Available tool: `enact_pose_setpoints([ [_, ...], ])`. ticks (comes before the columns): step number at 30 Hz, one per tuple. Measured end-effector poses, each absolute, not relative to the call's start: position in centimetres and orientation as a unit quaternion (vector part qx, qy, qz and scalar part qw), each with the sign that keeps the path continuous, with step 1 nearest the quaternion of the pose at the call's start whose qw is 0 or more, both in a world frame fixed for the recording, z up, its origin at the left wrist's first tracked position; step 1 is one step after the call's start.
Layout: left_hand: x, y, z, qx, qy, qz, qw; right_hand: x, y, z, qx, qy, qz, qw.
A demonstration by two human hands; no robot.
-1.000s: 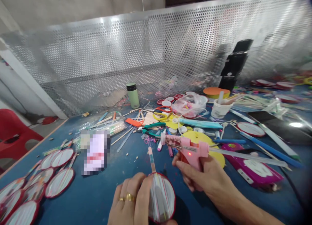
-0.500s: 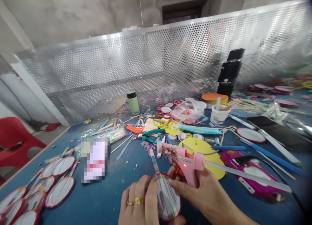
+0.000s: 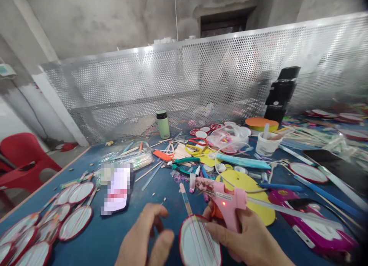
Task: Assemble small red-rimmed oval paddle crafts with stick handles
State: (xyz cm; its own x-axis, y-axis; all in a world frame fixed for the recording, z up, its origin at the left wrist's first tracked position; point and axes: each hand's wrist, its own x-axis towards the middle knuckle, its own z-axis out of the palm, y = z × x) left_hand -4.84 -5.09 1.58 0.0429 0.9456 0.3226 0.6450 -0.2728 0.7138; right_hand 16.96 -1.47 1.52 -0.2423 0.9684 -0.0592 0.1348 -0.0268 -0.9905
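Note:
A pink hot glue gun with a lit red light and a clear glue stick behind it is in my right hand. The thumb of that hand also presses on the rim of a round, red-edged paddle, white with thin coloured stripes and a wooden stick handle. Left of the paddle, my left hand is apart from it, with its fingers spread and nothing in them. Several similar round paddles lie at the lower left of the table.
A phone lies left of centre. Behind the glue gun are pliers, yellow discs, a white cup and a plastic bag. A purple device sits at right. A green bottle stands before the perforated metal screen.
My left hand has let go of the round paddle and moved left, its fingers now spread. My right hand keeps the glue gun. The whole view has shifted slightly.

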Motion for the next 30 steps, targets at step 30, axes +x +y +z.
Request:
enact_pose_setpoints([
  [30,-3.4,-0.3,3.1,0.439,0.417,0.446,0.659,16.6,-2.0,1.4,-0.475,-0.572,0.536,0.401],
])
